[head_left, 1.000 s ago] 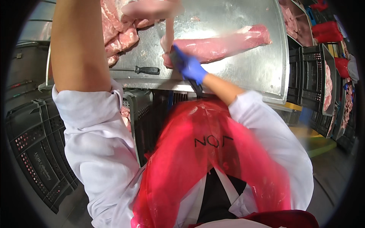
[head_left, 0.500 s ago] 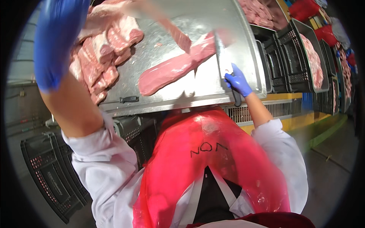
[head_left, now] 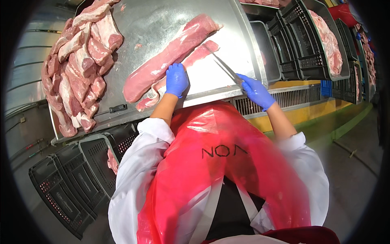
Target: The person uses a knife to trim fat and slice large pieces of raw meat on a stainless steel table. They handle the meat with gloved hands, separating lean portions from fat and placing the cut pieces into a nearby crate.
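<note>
While left hand [head_left: 176,79] presses loin [head_left: 168,57], right hand [head_left: 255,90] grips knife [head_left: 223,67].

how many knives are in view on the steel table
2. One long thin-bladed knife is held in the blue-gloved right hand, blade toward the pink meat strip. One black-handled knife lies at the table's near edge by the piled meat cuts. More may be hidden.

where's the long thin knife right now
In the head view, the long thin steel knife is in the blue-gloved right hand, right of centre on the steel table, its tip by the narrow pink meat strip beside the long pork loin.
</note>
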The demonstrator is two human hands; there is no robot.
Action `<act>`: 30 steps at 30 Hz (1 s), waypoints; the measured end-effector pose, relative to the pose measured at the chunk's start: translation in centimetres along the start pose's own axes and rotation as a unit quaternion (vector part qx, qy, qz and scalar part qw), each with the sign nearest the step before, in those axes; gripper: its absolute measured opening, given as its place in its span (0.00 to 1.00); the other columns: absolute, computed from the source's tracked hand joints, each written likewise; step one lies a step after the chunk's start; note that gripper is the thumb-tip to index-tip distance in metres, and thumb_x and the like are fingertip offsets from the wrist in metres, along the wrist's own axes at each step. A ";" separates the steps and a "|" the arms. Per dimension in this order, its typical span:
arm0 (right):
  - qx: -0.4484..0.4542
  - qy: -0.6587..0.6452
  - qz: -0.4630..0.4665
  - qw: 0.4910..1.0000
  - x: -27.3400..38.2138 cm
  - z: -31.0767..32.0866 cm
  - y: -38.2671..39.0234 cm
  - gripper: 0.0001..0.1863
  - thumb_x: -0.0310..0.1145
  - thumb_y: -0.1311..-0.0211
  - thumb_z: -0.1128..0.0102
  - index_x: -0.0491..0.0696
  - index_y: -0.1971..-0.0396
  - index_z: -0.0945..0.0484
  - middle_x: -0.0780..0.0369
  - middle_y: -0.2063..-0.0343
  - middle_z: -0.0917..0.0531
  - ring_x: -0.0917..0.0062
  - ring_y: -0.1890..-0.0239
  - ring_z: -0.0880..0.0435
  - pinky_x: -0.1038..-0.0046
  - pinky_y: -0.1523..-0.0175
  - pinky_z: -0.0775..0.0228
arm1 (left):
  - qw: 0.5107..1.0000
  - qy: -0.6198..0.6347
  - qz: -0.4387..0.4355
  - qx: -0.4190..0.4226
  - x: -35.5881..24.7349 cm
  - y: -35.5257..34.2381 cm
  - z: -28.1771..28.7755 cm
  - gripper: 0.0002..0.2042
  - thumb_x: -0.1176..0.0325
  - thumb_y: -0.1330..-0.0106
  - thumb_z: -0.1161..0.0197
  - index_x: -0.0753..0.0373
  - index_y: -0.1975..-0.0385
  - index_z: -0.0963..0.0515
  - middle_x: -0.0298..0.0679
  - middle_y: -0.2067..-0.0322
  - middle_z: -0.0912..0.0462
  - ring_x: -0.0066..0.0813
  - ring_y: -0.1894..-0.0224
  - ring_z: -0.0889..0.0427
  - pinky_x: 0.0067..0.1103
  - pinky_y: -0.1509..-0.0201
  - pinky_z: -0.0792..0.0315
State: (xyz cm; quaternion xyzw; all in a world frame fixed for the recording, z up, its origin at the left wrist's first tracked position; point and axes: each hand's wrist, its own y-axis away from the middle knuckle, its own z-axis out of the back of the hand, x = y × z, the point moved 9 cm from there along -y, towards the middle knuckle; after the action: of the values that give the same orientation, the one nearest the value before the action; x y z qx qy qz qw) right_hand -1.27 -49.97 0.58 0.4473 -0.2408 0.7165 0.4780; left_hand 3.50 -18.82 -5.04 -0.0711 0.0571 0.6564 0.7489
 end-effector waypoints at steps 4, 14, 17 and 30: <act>0.090 0.150 0.028 0.984 1.6 -2.5 -1.1 0.23 0.36 0.26 0.50 0.52 0.34 0.30 0.46 0.67 0.21 0.49 0.61 0.21 0.56 0.52 0.28 | 1.000 0.002 0.028 0.006 -0.1 1.3 -0.9 0.13 0.62 0.40 0.38 0.66 0.63 0.25 0.52 0.59 0.25 0.51 0.54 0.25 0.45 0.50 0.33; 0.190 0.211 -0.038 0.958 1.6 -6.2 -3.3 0.25 0.36 0.28 0.50 0.58 0.31 0.32 0.45 0.61 0.21 0.50 0.57 0.20 0.56 0.48 0.27 | 0.994 0.008 0.100 0.037 -0.4 5.4 -0.8 0.10 0.66 0.36 0.44 0.67 0.63 0.25 0.52 0.74 0.20 0.53 0.69 0.18 0.45 0.57 0.29; 0.183 0.233 -0.049 0.954 1.4 -4.6 -2.2 0.26 0.36 0.28 0.51 0.60 0.31 0.33 0.44 0.61 0.21 0.49 0.57 0.20 0.54 0.49 0.26 | 0.982 0.151 0.074 0.087 -3.4 5.5 -1.3 0.12 0.67 0.35 0.47 0.71 0.62 0.26 0.59 0.71 0.20 0.63 0.64 0.18 0.46 0.55 0.25; 0.143 0.303 -0.006 0.942 -1.2 -2.0 -4.2 0.29 0.34 0.29 0.48 0.64 0.30 0.35 0.47 0.62 0.20 0.52 0.58 0.18 0.55 0.53 0.24 | 0.923 0.343 0.115 0.132 -0.2 5.5 1.7 0.14 0.64 0.31 0.48 0.72 0.67 0.24 0.53 0.76 0.18 0.42 0.72 0.17 0.35 0.64 0.24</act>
State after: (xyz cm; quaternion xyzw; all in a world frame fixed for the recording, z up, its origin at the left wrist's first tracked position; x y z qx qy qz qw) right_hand 1.86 -47.15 -1.78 0.2739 0.0236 0.8422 0.4639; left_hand -1.97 -18.01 -3.51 -0.1856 0.4040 0.6601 0.6055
